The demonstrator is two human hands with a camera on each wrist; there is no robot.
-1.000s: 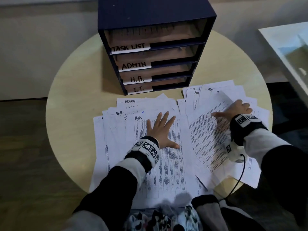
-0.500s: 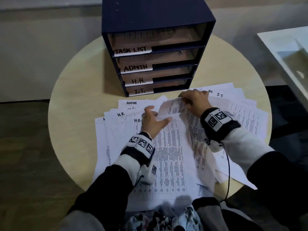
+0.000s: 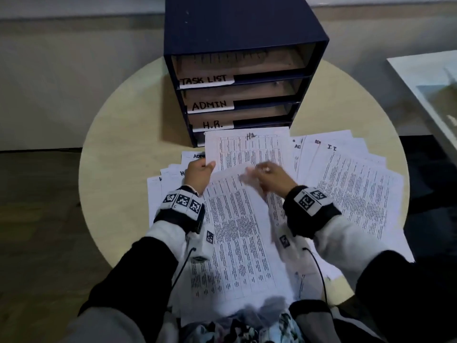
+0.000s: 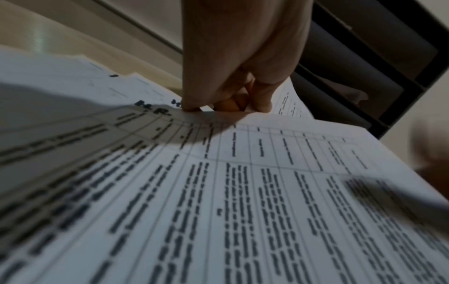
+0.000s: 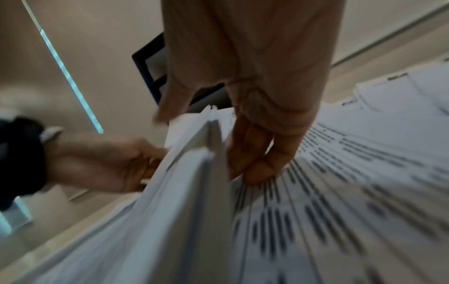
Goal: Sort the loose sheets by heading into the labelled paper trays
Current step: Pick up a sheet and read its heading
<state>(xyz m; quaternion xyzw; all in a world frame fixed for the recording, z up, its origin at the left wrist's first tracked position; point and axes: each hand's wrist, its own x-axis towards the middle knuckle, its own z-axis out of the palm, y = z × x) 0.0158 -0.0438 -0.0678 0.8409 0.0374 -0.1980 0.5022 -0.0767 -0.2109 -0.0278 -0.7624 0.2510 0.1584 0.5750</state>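
Note:
A dark blue tray unit [image 3: 244, 26] stands at the back of the round table [image 3: 118, 144]. Its labels read TASK LIST [image 3: 205, 79], ADMIN [image 3: 209, 105] and H.R. [image 3: 212, 125]; the lowest label is hidden. In front of it a printed H.R. sheet [image 3: 247, 147] is raised. My left hand [image 3: 201, 169] pinches its left edge, fingers curled [image 4: 230, 103]. Just right of it, my blurred right hand [image 3: 265, 173] grips paper edges [image 5: 211, 123], with its thumb on one face and its fingers [image 5: 252, 163] on the other. Loose sheets [image 3: 351, 184] lie fanned below.
More sheets headed ADMIN and H.R. [image 3: 173, 174] fan out at the left, and ones headed ADMIN and I.T. [image 3: 331, 147] at the right. A white table [image 3: 425, 80] stands off to the right. Bare tabletop shows on both sides of the tray unit.
Both hands were flat on the sheets a second ago. The right hand then lifted a sheet's top edge leftward. Now the left hand holds a raised sheet before the trays.

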